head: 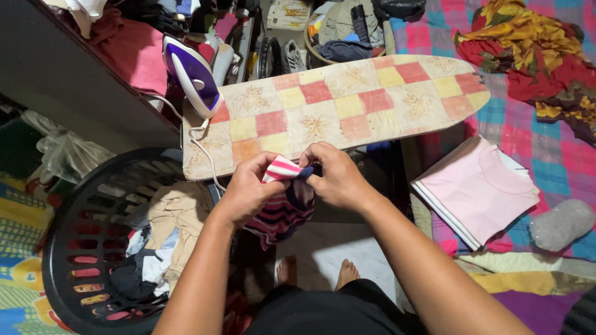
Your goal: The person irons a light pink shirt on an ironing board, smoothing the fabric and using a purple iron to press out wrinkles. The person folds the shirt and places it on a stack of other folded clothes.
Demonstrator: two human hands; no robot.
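Both forearms fill lower frame. Going left to right, I see left hand [245,189] and right hand [335,177] pinching shut on striped garment [282,208], centre frame, lifted off ironing board [335,105], probably to straighten it.

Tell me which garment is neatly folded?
The pink shirt atop the flat stack on the bed; the striped one is bunched in both hands, others lie crumpled.

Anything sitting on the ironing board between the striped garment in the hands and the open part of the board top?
Nothing visible. Both hands hold the striped garment at the ironing board near edge; the iron stands at its far left end.
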